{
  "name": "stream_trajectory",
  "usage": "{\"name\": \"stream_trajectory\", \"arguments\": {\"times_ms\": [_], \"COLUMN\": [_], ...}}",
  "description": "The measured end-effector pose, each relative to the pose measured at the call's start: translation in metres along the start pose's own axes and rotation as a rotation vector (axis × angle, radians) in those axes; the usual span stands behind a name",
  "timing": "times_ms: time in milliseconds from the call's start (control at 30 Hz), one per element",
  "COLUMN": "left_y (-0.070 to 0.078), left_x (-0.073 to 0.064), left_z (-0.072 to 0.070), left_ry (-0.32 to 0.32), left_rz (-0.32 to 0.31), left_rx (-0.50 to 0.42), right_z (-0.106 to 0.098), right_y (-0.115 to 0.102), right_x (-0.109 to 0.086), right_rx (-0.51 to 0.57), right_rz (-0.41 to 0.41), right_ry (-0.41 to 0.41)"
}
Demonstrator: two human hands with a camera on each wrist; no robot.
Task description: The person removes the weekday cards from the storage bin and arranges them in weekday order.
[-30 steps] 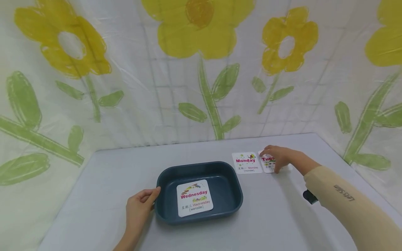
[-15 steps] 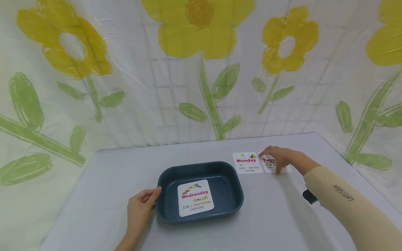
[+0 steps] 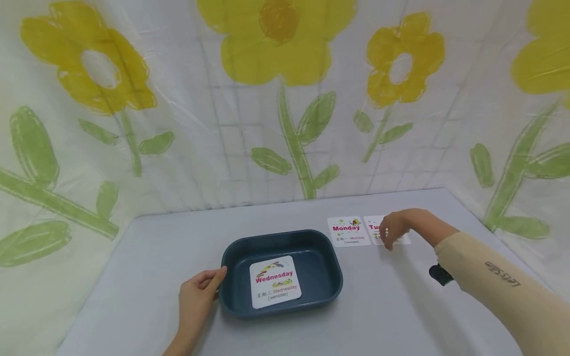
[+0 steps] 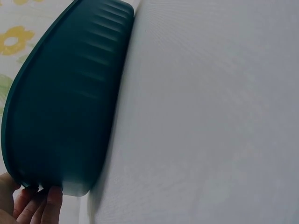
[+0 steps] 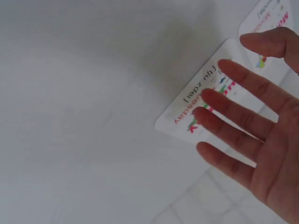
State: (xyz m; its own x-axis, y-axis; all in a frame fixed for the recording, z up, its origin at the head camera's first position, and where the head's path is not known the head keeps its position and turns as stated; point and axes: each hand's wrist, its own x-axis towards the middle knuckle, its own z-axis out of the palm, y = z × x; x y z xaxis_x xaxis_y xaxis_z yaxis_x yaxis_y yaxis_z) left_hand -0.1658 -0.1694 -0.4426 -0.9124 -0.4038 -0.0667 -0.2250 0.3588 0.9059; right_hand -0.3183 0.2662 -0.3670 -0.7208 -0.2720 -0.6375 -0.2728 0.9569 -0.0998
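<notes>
A dark blue-green tray [image 3: 320, 237] stands on the table, its left end pinched at the rim by my left hand [image 3: 199, 296]; in the left wrist view the thumb is over the rim and the fingers [image 4: 52, 205] are against the outer wall. Inside the tray lies a white Wednesday card [image 3: 275, 282]. To the right of the tray, a Monday card [image 3: 348, 232] and a Tuesday card [image 3: 373, 228] lie side by side. Above the Tuesday card hovers my right hand [image 3: 396, 228], partly hiding it. The right wrist view shows its fingers [image 5: 233, 135] spread and holding nothing.
The table [image 3: 147, 267] has a pale cloth. Behind it hangs a white curtain [image 3: 191, 123] printed with yellow flowers. A small black device [image 3: 440, 275] is on the right wrist, below a beige sleeve [image 3: 494, 282].
My right hand has lifted off the Tuesday card, leaving it flat beside the Monday card, and its fingers have drawn back a little to the right. The left hand stays at the tray.
</notes>
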Motion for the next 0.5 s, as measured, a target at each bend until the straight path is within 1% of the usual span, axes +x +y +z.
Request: {"name": "stream_trajectory", "arguments": {"times_ms": [100, 200, 367, 500], "left_y": [0.0, 0.0, 0.0, 0.0], "left_x": [0.0, 0.0, -0.001, -0.001], "left_z": [0.0, 0.0, 0.002, 0.002], "left_ry": [-0.003, -0.002, 0.006, 0.013], "left_rz": [0.002, -0.001, -0.005, -0.011], "left_rx": [-0.004, -0.002, -0.007, -0.008], "right_z": [-0.001, -0.001, -0.002, -0.006], "right_y": [-0.001, -0.001, -0.008, -0.022], "right_x": [-0.007, -0.011, -0.013, -0.013], "right_rx": [0.03, 0.061, 0.101, 0.119], "right_rz": [0.051, 0.067, 0.037, 0.003], "right_ry": [-0.065, -0.087, -0.072, -0.045]}}
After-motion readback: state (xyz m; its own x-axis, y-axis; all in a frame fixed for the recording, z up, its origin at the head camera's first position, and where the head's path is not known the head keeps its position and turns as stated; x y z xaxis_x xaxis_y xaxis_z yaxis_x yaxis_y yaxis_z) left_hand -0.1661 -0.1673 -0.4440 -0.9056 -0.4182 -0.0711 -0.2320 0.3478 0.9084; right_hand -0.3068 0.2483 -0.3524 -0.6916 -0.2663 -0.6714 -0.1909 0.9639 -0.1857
